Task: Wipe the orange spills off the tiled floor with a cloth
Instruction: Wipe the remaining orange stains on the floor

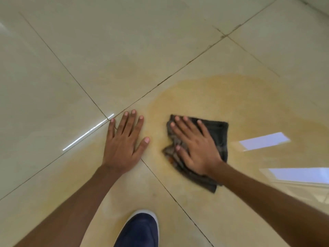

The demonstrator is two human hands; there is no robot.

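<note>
A wide orange spill (222, 97) spreads over the glossy beige tiled floor (53, 77), reaching from the centre to the right, with a fainter smear at lower left. A dark grey cloth (218, 134) lies crumpled on the spill. My right hand (194, 145) presses flat on the cloth with straight, spread fingers. My left hand (124, 141) rests flat on the bare tile left of the cloth, fingers spread, at a crossing of grout lines, holding nothing.
My dark blue shoe with a white sole (140, 229) stands at the bottom centre. Bright window reflections (263, 140) shine on the wet tile at right. Dark grout lines cross the floor diagonally.
</note>
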